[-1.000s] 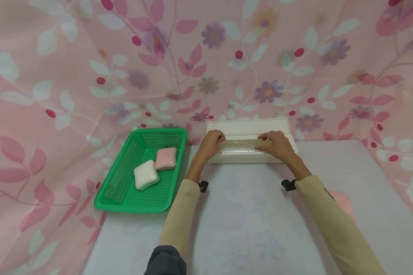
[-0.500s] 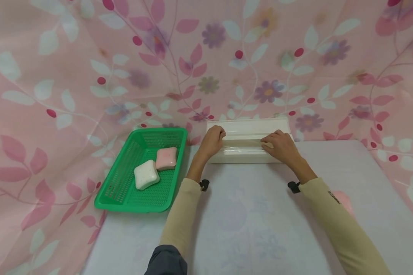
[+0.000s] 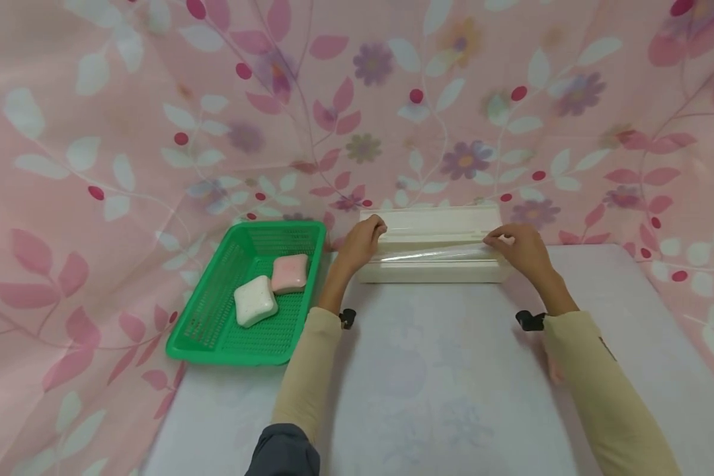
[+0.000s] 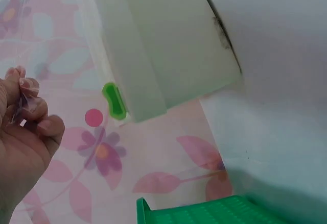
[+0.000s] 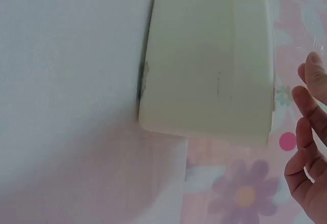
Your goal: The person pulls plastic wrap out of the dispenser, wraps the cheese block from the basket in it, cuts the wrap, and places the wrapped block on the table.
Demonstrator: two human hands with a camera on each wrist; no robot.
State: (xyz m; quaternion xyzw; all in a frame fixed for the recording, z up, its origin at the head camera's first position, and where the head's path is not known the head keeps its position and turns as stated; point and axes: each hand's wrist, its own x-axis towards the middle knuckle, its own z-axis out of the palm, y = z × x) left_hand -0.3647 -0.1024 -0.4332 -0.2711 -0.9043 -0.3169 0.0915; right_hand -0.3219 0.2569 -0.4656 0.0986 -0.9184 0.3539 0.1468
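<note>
A white cling film dispenser box (image 3: 428, 273) lies lengthwise at the back of the table, its lid (image 3: 443, 218) raised against the backdrop. Clear cling film (image 3: 434, 254) stretches in a narrow band above the box. At its left end my left hand (image 3: 359, 246) pinches the film, bunched between thumb and fingers in the left wrist view. My right hand (image 3: 525, 252) pinches the other end between thumb and forefinger, beyond the box's right part. The other right fingers are loosely bent. A green end piece (image 4: 114, 100) shows at the box's left end.
A green basket (image 3: 229, 359) stands left of my left arm. In it lie a white soap bar (image 3: 256, 302) and a pink soap bar (image 3: 289, 274). A pink object (image 3: 555, 370) is mostly hidden behind my right sleeve. Flowered cloth (image 3: 363, 132) hangs behind the table.
My right hand has moved right, drawing the film into a longer band across the box. My left hand has risen slightly and stays near the box's left end.
</note>
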